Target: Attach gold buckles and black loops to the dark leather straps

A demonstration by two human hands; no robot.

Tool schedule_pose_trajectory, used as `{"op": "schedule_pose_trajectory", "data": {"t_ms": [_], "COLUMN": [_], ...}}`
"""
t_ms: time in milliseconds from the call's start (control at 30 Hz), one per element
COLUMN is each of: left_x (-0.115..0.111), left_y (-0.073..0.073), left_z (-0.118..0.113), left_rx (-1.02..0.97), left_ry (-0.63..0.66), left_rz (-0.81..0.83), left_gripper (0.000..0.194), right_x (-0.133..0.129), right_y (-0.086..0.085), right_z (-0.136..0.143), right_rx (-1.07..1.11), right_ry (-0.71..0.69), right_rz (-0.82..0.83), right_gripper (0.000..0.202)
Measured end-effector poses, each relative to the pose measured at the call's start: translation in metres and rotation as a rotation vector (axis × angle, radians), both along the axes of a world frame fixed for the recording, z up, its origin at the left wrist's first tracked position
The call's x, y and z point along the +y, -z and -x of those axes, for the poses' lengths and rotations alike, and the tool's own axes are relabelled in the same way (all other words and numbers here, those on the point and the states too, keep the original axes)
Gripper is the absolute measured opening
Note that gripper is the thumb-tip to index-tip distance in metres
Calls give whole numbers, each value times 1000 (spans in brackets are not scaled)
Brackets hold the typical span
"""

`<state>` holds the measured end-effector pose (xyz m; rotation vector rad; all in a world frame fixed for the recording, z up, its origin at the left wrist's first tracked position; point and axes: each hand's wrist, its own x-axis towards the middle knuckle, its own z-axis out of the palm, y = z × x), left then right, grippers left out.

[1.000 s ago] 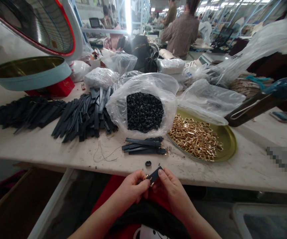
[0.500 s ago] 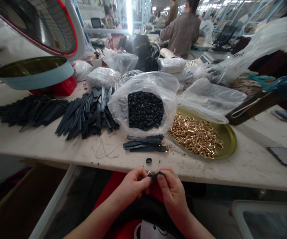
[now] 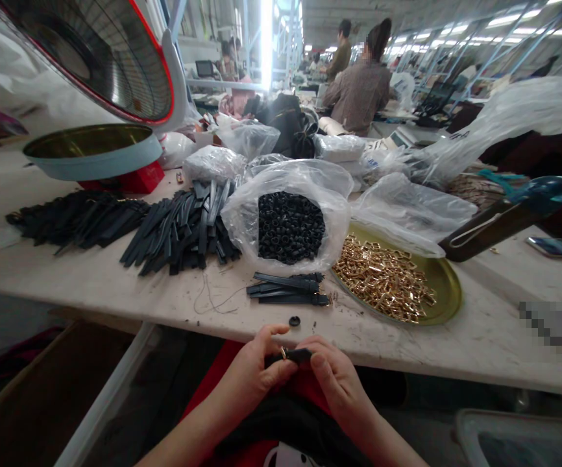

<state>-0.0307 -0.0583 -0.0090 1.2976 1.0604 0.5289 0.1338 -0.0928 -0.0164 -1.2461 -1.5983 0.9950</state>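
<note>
Left of the clear bag [image 3: 239, 224] I see piled straps [image 3: 176, 233], and in front of it the left hand [image 3: 252, 368] pinches a dark strap [image 3: 301, 355] near its gold buckle [image 3: 284, 353] while the right hand [image 3: 340, 376] grips farther along, ideally keeping it untwisted.

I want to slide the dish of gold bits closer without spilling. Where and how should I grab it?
I'd pinch the dish by its bare right rim, coming from the front right. The gold bits heap toward its left, and a plastic bag lies over the back edge, so that side looks easiest.
</note>
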Motion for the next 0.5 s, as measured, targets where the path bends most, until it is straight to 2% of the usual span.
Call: {"op": "schedule_pose_trajectory", "data": {"t_ms": [67, 133, 233, 300, 400, 500], "left_x": [5, 10, 18, 22, 25, 26], "left_y": [4, 8, 13, 15, 18, 18], "left_z": [4, 6, 8, 8, 7, 4], "left_rx": [11, 55, 107, 121, 136, 152], "left_ry": [21, -13, -99, -141, -176, -166], "left_rz": [-25, -7, 64, 104, 135, 128], "left_gripper": [32, 26, 23, 21, 21, 21], "right_x": [17, 36, 59, 64, 60, 52], "right_y": [3, 7, 13, 16, 19, 21], "right_z": [-6, -9, -3, 2, 5, 1], "right_rx": [-135, -371, -782, -942, -934, -751], "right_ry": [47, 99, 39, -12, -46, -46], "right_rz": [-2, -8, 19, 34, 41, 100], "right_gripper": [35, 25, 20, 19, 17, 13]}}
